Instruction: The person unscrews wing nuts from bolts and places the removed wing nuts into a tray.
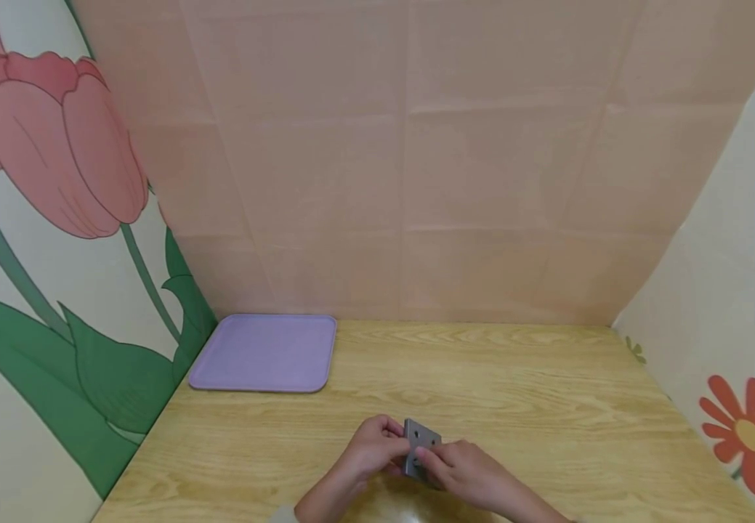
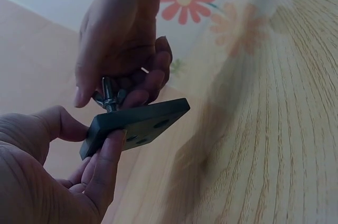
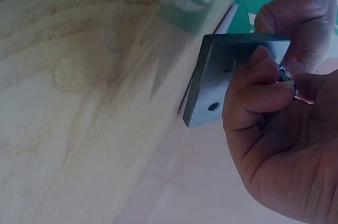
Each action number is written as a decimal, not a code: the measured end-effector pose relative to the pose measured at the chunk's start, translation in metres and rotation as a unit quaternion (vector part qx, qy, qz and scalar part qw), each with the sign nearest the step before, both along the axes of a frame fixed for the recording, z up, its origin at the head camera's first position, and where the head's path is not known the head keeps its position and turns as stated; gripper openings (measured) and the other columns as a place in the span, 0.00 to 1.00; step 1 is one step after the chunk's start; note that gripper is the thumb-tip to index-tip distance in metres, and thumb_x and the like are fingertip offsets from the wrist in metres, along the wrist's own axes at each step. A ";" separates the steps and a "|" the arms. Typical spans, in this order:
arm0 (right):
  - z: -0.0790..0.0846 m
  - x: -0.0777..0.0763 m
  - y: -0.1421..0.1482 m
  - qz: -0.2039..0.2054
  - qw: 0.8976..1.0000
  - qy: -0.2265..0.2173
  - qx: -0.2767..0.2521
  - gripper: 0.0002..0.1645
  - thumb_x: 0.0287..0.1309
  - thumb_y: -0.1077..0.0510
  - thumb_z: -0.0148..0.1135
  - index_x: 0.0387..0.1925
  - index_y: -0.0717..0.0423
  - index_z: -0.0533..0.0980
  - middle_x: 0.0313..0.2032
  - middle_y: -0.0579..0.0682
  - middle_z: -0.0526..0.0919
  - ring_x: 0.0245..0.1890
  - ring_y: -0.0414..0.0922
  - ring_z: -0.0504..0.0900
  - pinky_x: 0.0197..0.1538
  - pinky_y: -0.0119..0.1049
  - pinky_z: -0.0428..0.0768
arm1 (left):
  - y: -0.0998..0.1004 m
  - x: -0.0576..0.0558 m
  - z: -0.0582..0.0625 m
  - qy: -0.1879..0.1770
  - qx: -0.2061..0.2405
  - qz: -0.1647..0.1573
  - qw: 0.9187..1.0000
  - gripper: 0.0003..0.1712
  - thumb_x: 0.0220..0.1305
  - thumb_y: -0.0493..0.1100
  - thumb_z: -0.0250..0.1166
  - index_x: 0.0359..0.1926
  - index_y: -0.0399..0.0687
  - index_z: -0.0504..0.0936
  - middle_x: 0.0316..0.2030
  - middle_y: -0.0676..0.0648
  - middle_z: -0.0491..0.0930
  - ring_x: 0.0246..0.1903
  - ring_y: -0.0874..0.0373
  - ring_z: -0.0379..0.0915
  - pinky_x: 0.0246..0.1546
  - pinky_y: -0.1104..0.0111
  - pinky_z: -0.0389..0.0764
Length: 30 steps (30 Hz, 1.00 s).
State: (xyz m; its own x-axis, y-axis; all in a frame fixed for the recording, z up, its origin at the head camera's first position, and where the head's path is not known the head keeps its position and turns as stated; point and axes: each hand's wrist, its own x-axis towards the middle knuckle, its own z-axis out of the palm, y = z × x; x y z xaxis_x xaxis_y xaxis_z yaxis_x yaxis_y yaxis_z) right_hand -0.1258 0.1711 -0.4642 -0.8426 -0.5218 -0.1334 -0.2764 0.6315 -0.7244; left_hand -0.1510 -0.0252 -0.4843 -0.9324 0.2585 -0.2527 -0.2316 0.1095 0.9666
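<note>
A grey metal plate [image 1: 424, 435] with several round holes is held above the table's near side. My left hand [image 1: 372, 445] pinches one edge of the plate between thumb and fingers. In the left wrist view, a threaded bolt [image 2: 108, 87] stands out of the plate's face and carries a wing nut [image 2: 121, 96]. My right hand [image 1: 471, 468] has its fingers curled about the wing nut, thumb on the opposite side. Those fingers cover much of the bolt in the right wrist view, where the plate's holes [image 3: 213, 106] show beside them.
A lavender tray [image 1: 262, 352] lies at the back left of the wood-grain table [image 1: 514, 385]. A pinkish-brown sheet [image 1: 403, 160] rises behind the table. Flower-printed panels stand along the left and right sides.
</note>
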 end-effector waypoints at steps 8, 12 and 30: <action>-0.002 0.001 -0.002 -0.010 1.000 0.025 0.007 0.22 0.74 0.39 0.49 0.29 0.46 0.74 0.21 0.37 0.71 0.19 0.33 0.66 0.23 0.28 0.65 | 0.000 0.001 0.000 0.002 0.002 0.008 1.000 0.14 0.50 0.32 0.66 0.40 0.38 0.77 0.28 0.48 0.80 0.23 0.59 0.77 0.19 0.72 0.79; -0.001 0.001 -0.002 -0.005 0.997 0.068 0.026 0.16 0.70 0.40 0.57 0.32 0.45 0.75 0.23 0.35 0.73 0.20 0.32 0.68 0.23 0.28 0.68 | 0.000 0.001 0.002 0.004 0.007 0.011 1.000 0.13 0.50 0.32 0.66 0.39 0.38 0.77 0.28 0.48 0.80 0.22 0.59 0.77 0.19 0.73 0.78; 0.005 0.008 -0.005 0.072 0.902 0.397 0.153 0.12 0.57 0.52 0.73 0.40 0.46 0.78 0.34 0.40 0.82 0.31 0.34 0.80 0.23 0.24 0.72 | -0.001 -0.001 0.001 0.008 0.002 0.015 1.000 0.13 0.49 0.31 0.66 0.38 0.38 0.77 0.27 0.49 0.79 0.23 0.59 0.77 0.19 0.72 0.78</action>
State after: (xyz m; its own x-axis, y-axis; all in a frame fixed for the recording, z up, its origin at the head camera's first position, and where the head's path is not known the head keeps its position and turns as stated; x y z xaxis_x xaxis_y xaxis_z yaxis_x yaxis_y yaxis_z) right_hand -0.1180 0.1664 -0.4595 -0.6621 -0.6742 0.3272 -0.7266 0.6844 -0.0600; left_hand -0.1525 -0.0265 -0.4832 -0.9435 0.2324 -0.2363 -0.2190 0.0982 0.9708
